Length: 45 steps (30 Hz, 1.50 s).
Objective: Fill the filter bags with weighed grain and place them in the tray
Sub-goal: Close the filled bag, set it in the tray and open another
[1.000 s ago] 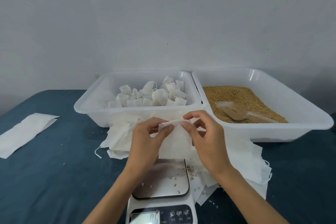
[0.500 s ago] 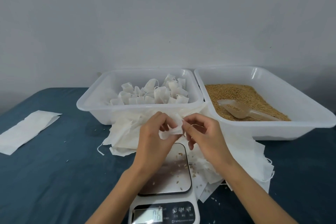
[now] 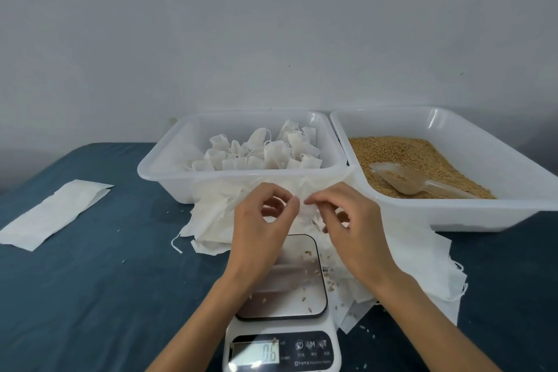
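We are pinching the top edge of an empty filter bag [image 3: 303, 205] between thumb and forefinger of our left hand [image 3: 259, 229] and our right hand [image 3: 350, 229], fingertips nearly meeting above the far edge of the scale [image 3: 282, 308]. The bag is looking thin, soft and almost weightless, so we are judging that its mouth is best worked open at the two upper corners, lightly, since the paper seems liable to crumple or tear. Below our hands, a heap of spare bags [image 3: 217, 220] is lying against the left tray [image 3: 169, 174], where filled bags [image 3: 262, 151] are standing in a cluster. Just beside it, the right tray [image 3: 453, 211] is holding the grain [image 3: 401, 151], with a clear scoop [image 3: 401, 180] resting in it. Stray kernels are dotting the scale's plate. A flat white sheet [image 3: 57, 211] is lying well apart on the blue cloth [image 3: 90, 296].
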Available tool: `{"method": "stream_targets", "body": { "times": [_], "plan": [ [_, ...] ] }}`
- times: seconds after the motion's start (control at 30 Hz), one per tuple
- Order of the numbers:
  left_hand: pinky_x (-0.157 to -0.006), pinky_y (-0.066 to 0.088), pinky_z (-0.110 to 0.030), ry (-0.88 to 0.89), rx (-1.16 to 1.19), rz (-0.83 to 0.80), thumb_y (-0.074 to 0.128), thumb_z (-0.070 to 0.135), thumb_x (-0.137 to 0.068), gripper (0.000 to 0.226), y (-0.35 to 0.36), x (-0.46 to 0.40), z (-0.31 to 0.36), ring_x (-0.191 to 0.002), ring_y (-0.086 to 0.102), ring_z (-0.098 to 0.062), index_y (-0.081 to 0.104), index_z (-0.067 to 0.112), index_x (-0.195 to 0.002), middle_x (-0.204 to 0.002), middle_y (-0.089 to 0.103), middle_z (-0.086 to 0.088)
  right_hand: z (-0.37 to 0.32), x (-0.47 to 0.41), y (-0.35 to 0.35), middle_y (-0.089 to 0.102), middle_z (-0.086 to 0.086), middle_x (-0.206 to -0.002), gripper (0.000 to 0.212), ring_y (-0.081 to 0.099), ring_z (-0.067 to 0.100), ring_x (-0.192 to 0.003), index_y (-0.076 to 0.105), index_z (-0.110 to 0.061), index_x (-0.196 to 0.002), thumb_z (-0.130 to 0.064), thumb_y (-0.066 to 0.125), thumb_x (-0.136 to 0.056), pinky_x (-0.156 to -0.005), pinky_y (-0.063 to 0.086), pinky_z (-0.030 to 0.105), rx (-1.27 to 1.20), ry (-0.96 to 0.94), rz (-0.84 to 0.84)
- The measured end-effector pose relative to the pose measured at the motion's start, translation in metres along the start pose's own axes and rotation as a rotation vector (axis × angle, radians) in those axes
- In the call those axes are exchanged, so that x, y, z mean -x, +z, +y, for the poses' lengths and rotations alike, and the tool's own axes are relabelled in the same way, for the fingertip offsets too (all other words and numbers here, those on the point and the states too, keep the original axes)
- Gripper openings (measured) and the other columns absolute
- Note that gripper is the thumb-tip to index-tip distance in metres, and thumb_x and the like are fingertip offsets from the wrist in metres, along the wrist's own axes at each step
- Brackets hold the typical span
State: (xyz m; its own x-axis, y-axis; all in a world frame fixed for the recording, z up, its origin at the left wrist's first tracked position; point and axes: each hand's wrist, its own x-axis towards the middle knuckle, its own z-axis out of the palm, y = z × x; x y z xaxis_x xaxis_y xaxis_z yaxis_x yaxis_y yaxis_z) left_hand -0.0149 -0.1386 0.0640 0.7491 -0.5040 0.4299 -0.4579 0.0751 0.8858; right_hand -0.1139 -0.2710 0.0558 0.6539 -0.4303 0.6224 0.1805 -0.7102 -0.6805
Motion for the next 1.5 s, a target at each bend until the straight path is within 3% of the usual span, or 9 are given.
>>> {"method": "stream_targets", "body": {
  "times": [0.1, 0.23, 0.33, 0.5, 0.73, 0.9, 1.03, 1.3, 1.5],
  "plan": [
    [-0.08, 0.052, -0.024, 0.082, 0.012, -0.067, 0.072, 0.011, -0.093, 0.015, 0.001, 0.001, 0.002, -0.083, 0.064, -0.017, 0.069, 0.021, -0.082, -0.087, 0.067, 0.005, 0.0, 0.001, 0.001, 0.068, -0.014, -0.096, 0.023, 0.067, 0.012, -0.088, 0.076, -0.026, -0.105, -0.011, 0.062, -0.099, -0.068, 0.056, 0.022, -0.02, 0.054, -0.036],
    [-0.089, 0.047, -0.022, 0.181, -0.073, -0.164, 0.077, 0.018, -0.093, 0.008, 0.002, 0.003, 0.002, -0.105, 0.063, -0.021, 0.077, 0.023, -0.086, -0.102, 0.065, 0.006, -0.011, -0.004, -0.002, 0.07, -0.008, -0.082, 0.03, 0.069, 0.015, -0.078, 0.073, -0.029, -0.079, -0.044, 0.059, -0.1, -0.069, 0.059, 0.03, -0.395, 0.23, -0.078],
    [-0.097, 0.049, -0.027, 0.181, -0.052, -0.118, 0.076, 0.025, -0.092, 0.005, 0.002, 0.002, 0.001, -0.118, 0.061, -0.023, 0.077, 0.025, -0.096, -0.114, 0.063, 0.007, -0.012, -0.007, -0.008, 0.075, 0.001, -0.087, 0.02, 0.072, 0.023, -0.084, 0.077, -0.019, -0.091, -0.037, 0.069, -0.095, -0.074, 0.062, 0.034, -0.496, 0.255, -0.068],
    [-0.091, 0.059, -0.029, -0.204, 0.297, -0.055, 0.08, 0.022, -0.092, 0.042, -0.003, -0.005, 0.003, -0.116, 0.069, -0.013, 0.061, 0.019, -0.129, -0.125, 0.072, 0.002, -0.007, -0.009, -0.013, 0.077, 0.01, -0.108, 0.022, 0.073, 0.026, -0.104, 0.079, -0.011, -0.106, -0.025, 0.071, -0.091, -0.089, 0.06, 0.034, -0.773, 0.405, -0.055],
    [-0.065, 0.057, -0.024, -0.203, 0.258, -0.001, 0.072, 0.004, -0.095, 0.007, -0.001, -0.005, -0.003, -0.08, 0.072, -0.021, 0.076, 0.003, -0.1, -0.093, 0.079, -0.012, -0.003, -0.005, -0.009, 0.06, -0.008, -0.093, 0.012, 0.054, 0.015, -0.068, 0.07, -0.016, -0.084, -0.023, 0.08, -0.086, -0.065, 0.048, 0.023, -0.127, 0.135, 0.218],
    [-0.069, 0.058, -0.03, -0.201, 0.301, 0.082, 0.07, 0.015, -0.098, 0.014, -0.003, -0.008, -0.005, -0.077, 0.066, -0.017, 0.074, 0.002, -0.091, -0.081, 0.072, -0.007, -0.008, -0.001, -0.008, 0.064, -0.01, -0.075, 0.011, 0.041, 0.008, -0.048, 0.071, -0.018, -0.085, -0.027, 0.076, -0.09, -0.049, 0.034, 0.016, -0.176, 0.117, 0.185],
    [-0.077, 0.052, -0.041, -0.238, 0.32, 0.098, 0.073, 0.013, -0.095, 0.014, -0.003, -0.009, -0.007, -0.074, 0.059, -0.019, 0.074, 0.005, -0.084, -0.074, 0.067, -0.004, -0.007, -0.002, -0.009, 0.062, -0.008, -0.083, 0.008, 0.043, 0.011, -0.052, 0.072, -0.015, -0.087, -0.021, 0.077, -0.089, -0.054, 0.036, 0.016, -0.107, 0.13, 0.23],
    [-0.074, 0.052, -0.037, -0.214, 0.293, 0.098, 0.073, 0.016, -0.096, 0.018, -0.002, -0.008, -0.007, -0.07, 0.056, -0.013, 0.073, 0.004, -0.084, -0.07, 0.064, 0.001, -0.011, -0.002, -0.01, 0.073, -0.007, -0.08, 0.014, 0.055, 0.021, -0.033, 0.065, -0.027, -0.085, -0.03, 0.066, -0.099, -0.038, 0.039, 0.027, -0.212, 0.177, 0.209],
    [-0.07, 0.057, -0.029, -0.271, 0.314, 0.096, 0.071, 0.017, -0.097, 0.018, -0.002, -0.009, -0.007, -0.073, 0.06, -0.016, 0.077, 0.006, -0.084, -0.074, 0.066, -0.004, -0.015, -0.002, -0.012, 0.064, -0.006, -0.064, 0.025, 0.057, 0.023, -0.038, 0.064, -0.023, -0.076, -0.036, 0.068, -0.097, -0.044, 0.04, 0.021, -0.281, 0.147, 0.116]
  ]
}}
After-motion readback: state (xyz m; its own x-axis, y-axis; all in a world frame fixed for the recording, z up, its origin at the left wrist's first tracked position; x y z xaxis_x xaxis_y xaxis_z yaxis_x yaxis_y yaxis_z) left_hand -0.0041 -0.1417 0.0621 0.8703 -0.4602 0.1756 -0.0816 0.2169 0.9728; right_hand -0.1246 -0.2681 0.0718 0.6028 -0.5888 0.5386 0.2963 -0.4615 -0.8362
